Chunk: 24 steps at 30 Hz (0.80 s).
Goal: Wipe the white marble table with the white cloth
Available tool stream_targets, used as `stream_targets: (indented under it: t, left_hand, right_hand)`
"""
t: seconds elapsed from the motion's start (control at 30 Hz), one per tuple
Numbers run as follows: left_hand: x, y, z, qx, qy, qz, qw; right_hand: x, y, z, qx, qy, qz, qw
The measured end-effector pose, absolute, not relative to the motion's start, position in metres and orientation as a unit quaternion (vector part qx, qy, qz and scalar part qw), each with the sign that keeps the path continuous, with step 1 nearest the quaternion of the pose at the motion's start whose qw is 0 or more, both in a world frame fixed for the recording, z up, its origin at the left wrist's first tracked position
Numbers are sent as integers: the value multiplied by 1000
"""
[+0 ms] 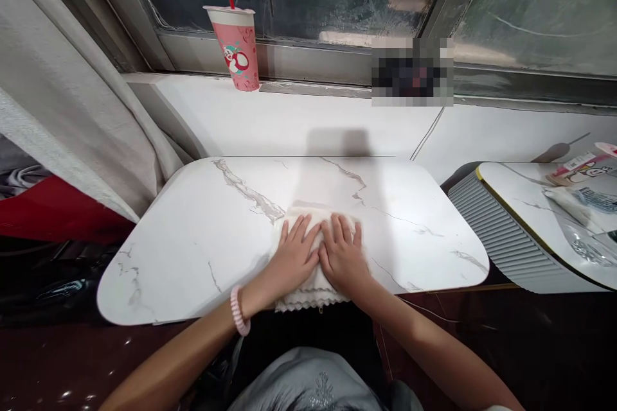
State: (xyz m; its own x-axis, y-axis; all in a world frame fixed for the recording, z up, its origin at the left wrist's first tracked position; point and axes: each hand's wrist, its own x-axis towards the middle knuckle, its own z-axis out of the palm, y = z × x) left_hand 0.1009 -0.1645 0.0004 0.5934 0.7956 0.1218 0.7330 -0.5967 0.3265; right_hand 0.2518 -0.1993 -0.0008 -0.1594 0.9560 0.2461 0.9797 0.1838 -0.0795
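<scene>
A white cloth (313,295) with a scalloped edge lies folded on the white marble-patterned table (183,237), close to the front edge and partly hanging over it. My left hand (295,252) rests flat on the cloth's left half, fingers stretched out toward the window. On the right half, my right hand (343,253) lies flat as well, its fingers spread. The two thumbs nearly meet in the middle. A pink coiled band (239,311) circles my left wrist.
A pink paper cup (240,51) with a red straw stands on the sill at the back left. A blurred-out object (412,72) sits further right. Beyond the right end, a ribbed side cabinet (511,237) carries a tipped cup (583,167) and clear plastic packaging (590,247). A curtain (81,70) hangs left.
</scene>
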Motion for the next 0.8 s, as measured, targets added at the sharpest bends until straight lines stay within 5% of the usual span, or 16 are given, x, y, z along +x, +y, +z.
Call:
stream_targets:
  t: [0.17,0.43,0.8]
  left_hand:
    - [98,-114,11,853,476,88,194]
    - [115,-42,2,833,513,200,55]
    - [117,49,2,824,511,239,50]
  right_hand:
    - [245,-155,-2,-642,-755,-31,132]
    - [254,-59,-3,-637,-738,28,221]
    - [244,29,-4,-668,-704,-9,243]
